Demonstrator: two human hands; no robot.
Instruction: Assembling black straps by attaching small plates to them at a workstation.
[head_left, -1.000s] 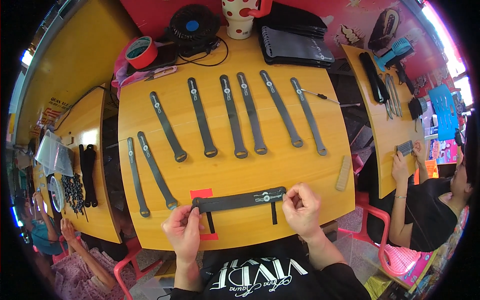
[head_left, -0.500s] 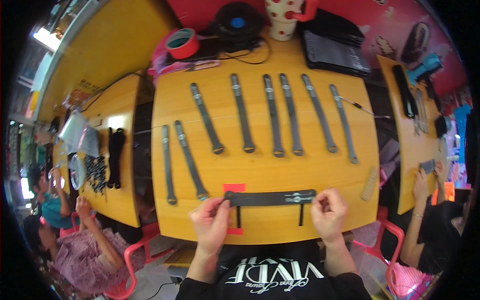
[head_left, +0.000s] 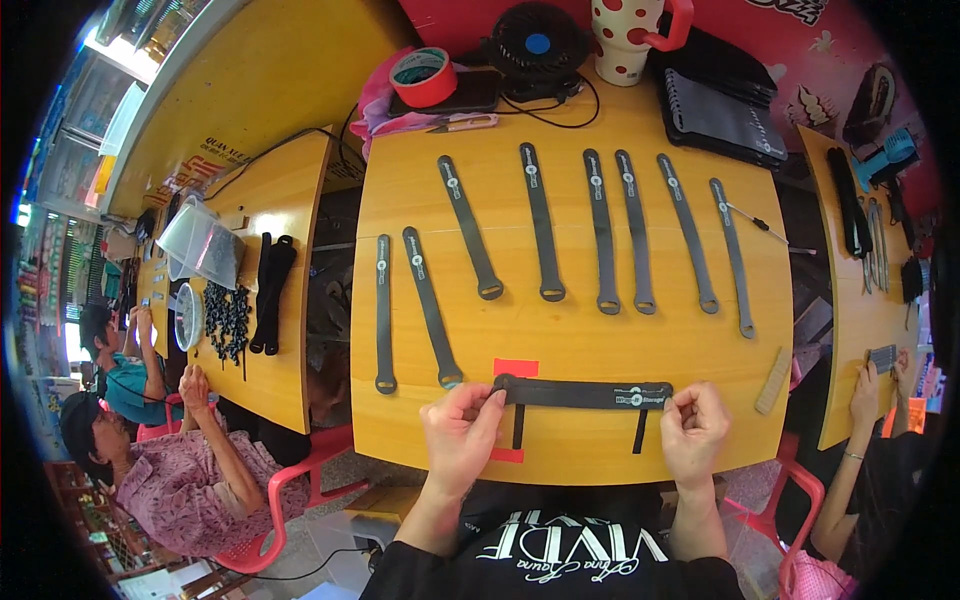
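A dark strap [head_left: 580, 393] with pale printing near its right end lies stretched level over the near edge of the table. My left hand [head_left: 460, 435] is closed, pinching its left end between thumb and fingers. At the other end, my right hand [head_left: 697, 430] is closed in a pinch on the strap's tip. Two short black strips [head_left: 639, 433] stick out below the strap, toward me. Beside my left hand are a piece of red tape [head_left: 516, 367] and a second red tape piece [head_left: 507, 455]. Several similar straps [head_left: 540, 220], each with a slot at the near end, lie spread beyond.
On the yellow table [head_left: 560, 340] are a ruler-like strip [head_left: 770, 381], a thin cord [head_left: 760, 221], a tape roll [head_left: 422, 78], a fan [head_left: 538, 45], a dotted mug [head_left: 625, 40] and a black stack [head_left: 720, 115]. Co-workers sit at side tables, left and right.
The whole view has shifted, so the table and my hands sit farther right in the picture. Both hands keep their pinch on the strap's ends, and it stays nearly in place.
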